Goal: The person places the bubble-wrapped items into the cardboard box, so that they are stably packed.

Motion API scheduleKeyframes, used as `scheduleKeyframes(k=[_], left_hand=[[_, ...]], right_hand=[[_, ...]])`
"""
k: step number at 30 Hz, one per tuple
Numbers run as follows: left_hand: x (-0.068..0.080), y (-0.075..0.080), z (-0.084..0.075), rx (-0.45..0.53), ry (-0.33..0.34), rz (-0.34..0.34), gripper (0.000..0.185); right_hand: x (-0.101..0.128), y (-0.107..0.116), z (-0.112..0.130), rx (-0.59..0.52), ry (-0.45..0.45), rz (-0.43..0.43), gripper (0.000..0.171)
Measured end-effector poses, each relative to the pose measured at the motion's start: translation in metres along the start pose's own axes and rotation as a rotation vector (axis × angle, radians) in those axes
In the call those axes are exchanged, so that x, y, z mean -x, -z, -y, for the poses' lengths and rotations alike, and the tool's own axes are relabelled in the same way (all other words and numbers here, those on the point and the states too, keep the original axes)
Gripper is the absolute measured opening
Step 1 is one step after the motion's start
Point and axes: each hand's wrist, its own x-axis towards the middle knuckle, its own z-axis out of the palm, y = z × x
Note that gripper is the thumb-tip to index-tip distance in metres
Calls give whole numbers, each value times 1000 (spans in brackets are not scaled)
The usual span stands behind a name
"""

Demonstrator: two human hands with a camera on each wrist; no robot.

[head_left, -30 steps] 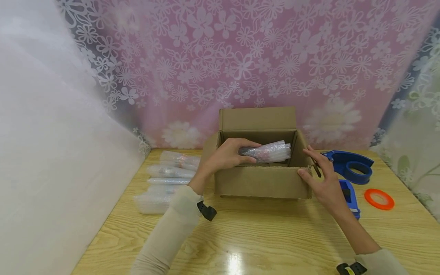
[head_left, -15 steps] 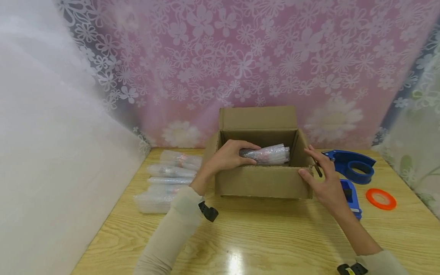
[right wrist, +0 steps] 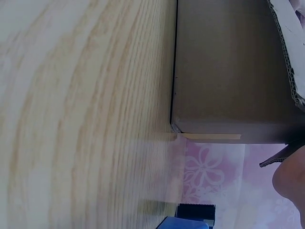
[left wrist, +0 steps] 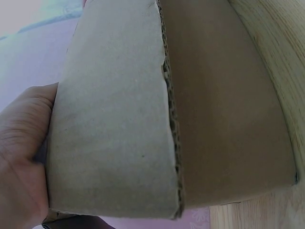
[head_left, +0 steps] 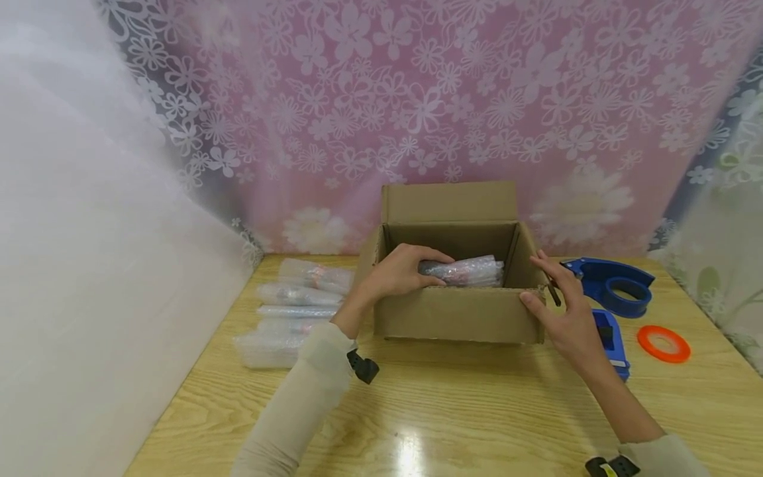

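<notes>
An open cardboard box [head_left: 459, 315] stands on the table, its back flap raised. My left hand [head_left: 402, 270] reaches over the box's left side and grips a bubble-wrapped bundle [head_left: 471, 271], dark at the gripped end and reddish in the middle. The bundle lies crosswise inside, its lower part hidden by the front wall. At the front right corner, my right hand [head_left: 563, 318] holds the box, thumb on the front and fingers along the right side. The left wrist view shows a box flap [left wrist: 109, 109] covering most of the left hand.
Several bubble-wrapped bundles [head_left: 274, 348] lie in a row left of the box. To the right are a blue tape dispenser [head_left: 626, 298], a smaller blue tool [head_left: 610, 344] partly behind the right hand, and an orange tape roll [head_left: 646, 338]. A floral curtain [head_left: 417, 99] hangs behind.
The bundle in my left hand has sunk lower into the box and lies more level. My right hand has kept its hold at the corner.
</notes>
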Motion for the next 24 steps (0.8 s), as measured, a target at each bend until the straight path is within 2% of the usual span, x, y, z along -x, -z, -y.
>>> scheduleKeyframes(k=[5, 8, 14, 19, 24], left_hand=[[-1, 1, 1, 83, -14, -9, 42], [1, 2, 4, 140, 0, -26, 44], [6, 3, 8, 202, 3, -56, 45], [12, 4, 9, 270, -8, -132, 41], [16, 5, 11, 382, -25, -219, 33]], right_hand=[[1, 1, -1, -5, 7, -5, 65], [1, 1, -1, -6, 14, -2, 66], [2, 0, -3, -8, 12, -10, 66], [3, -3, -5, -25, 6, -22, 68], [0, -3, -3, -50, 13, -25, 68]])
